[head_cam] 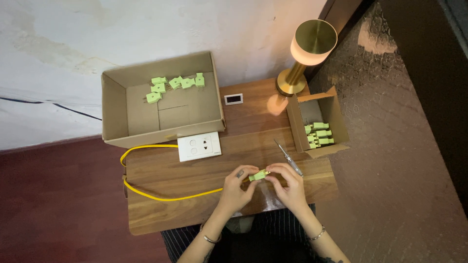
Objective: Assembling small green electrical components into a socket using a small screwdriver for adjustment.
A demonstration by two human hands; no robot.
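Pinching a green plug [260,175] between them, left hand [236,187] and right hand [291,185] seemingly grip near the surface's [161,214] near edge.

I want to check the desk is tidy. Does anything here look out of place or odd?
Only the yellow cable: it loops past the wooden table edge on the left. The screwdriver lies loose beside the small box.

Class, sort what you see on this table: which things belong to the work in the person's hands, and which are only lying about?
In the work: green plug held by left hand and right hand; yellow cable; screwdriver; large box and small box of green plugs.

Lying about: lit table lamp; small white display; white socket plate, apparently.
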